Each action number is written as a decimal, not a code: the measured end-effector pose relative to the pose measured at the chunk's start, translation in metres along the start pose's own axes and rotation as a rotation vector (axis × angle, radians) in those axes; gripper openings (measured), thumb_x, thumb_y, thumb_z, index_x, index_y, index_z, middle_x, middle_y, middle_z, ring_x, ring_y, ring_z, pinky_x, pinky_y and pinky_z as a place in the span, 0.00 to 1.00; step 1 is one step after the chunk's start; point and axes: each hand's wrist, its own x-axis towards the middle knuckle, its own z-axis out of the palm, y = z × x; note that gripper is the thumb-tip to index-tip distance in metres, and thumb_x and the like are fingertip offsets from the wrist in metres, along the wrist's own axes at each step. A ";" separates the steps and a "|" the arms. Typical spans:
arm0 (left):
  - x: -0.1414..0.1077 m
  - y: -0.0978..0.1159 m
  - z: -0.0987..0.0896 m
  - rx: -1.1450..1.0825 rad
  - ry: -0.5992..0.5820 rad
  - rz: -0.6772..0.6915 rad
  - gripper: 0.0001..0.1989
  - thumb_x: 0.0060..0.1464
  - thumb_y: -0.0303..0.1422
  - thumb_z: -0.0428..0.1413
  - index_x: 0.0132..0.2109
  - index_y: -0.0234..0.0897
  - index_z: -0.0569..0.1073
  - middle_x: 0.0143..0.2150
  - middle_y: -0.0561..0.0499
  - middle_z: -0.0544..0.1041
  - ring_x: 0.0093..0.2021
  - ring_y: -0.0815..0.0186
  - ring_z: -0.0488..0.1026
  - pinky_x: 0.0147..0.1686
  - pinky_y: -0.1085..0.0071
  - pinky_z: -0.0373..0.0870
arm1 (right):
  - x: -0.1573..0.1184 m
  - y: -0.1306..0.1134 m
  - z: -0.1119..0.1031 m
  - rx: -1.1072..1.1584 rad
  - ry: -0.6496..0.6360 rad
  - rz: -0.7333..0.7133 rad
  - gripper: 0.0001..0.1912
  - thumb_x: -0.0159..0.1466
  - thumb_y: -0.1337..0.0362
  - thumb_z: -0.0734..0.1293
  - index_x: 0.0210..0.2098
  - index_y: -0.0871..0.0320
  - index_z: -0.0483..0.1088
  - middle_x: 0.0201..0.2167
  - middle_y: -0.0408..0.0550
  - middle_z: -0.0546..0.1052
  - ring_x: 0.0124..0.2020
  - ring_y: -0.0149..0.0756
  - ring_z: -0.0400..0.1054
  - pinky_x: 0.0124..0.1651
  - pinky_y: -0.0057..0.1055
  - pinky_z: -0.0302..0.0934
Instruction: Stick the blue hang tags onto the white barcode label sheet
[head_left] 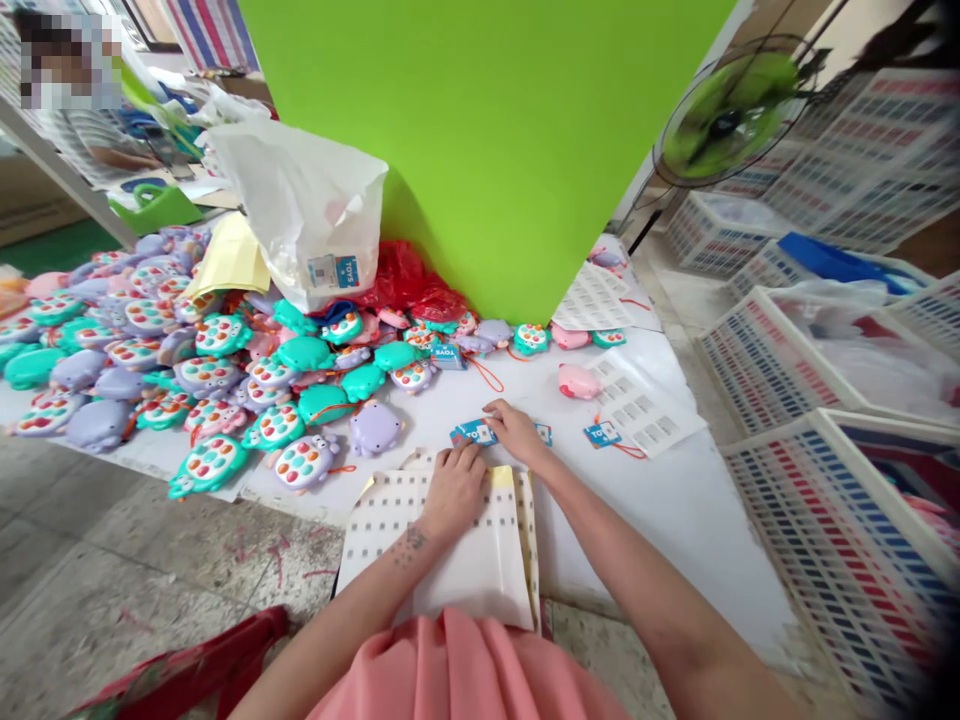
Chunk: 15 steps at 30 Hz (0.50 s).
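The left hand (456,490) is lying half-curled on sticker sheets (390,520), the right hand (517,432) half-closed over blue cards (472,433) just beyond; either grip is unclear. Overhanging the table's (697,530) near edge, the sheets are risking sliding off if tugged.

A bright green panel (487,140) rises behind the work surface, with a crumpled white plastic bag (289,190) standing at its left side and a heap of red plastic (412,285) against its foot. On the right, a round fan (726,122) with a green centre hangs near white lattice crates (795,495), some holding clear plastic (832,325), with a blue item (847,262) lying over one. At the far left sits a co-worker (97,140) near a green plastic holder (157,208) and a striped cloth (214,35), while a red frame (187,665) stands on the stained floor tiles (82,560) below.
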 end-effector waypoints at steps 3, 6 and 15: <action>0.000 0.000 -0.002 -0.007 0.001 0.009 0.08 0.57 0.26 0.49 0.43 0.37 0.69 0.54 0.44 0.68 0.57 0.56 0.60 0.51 0.55 0.60 | -0.003 0.003 -0.003 0.132 -0.039 0.041 0.19 0.53 0.64 0.68 0.45 0.56 0.65 0.23 0.37 0.71 0.26 0.31 0.66 0.32 0.28 0.58; -0.001 0.000 -0.002 -0.013 0.021 0.003 0.08 0.57 0.27 0.49 0.43 0.37 0.69 0.55 0.46 0.68 0.58 0.56 0.59 0.53 0.55 0.58 | -0.005 0.003 -0.002 0.269 -0.042 0.080 0.22 0.49 0.65 0.70 0.44 0.57 0.66 0.21 0.36 0.70 0.24 0.30 0.65 0.31 0.27 0.59; -0.001 0.000 -0.005 -0.053 0.048 -0.014 0.06 0.57 0.27 0.50 0.41 0.37 0.68 0.53 0.46 0.68 0.55 0.58 0.61 0.53 0.56 0.58 | -0.004 -0.007 -0.007 0.432 -0.120 0.191 0.14 0.50 0.63 0.67 0.36 0.61 0.72 0.21 0.41 0.72 0.22 0.29 0.64 0.26 0.26 0.57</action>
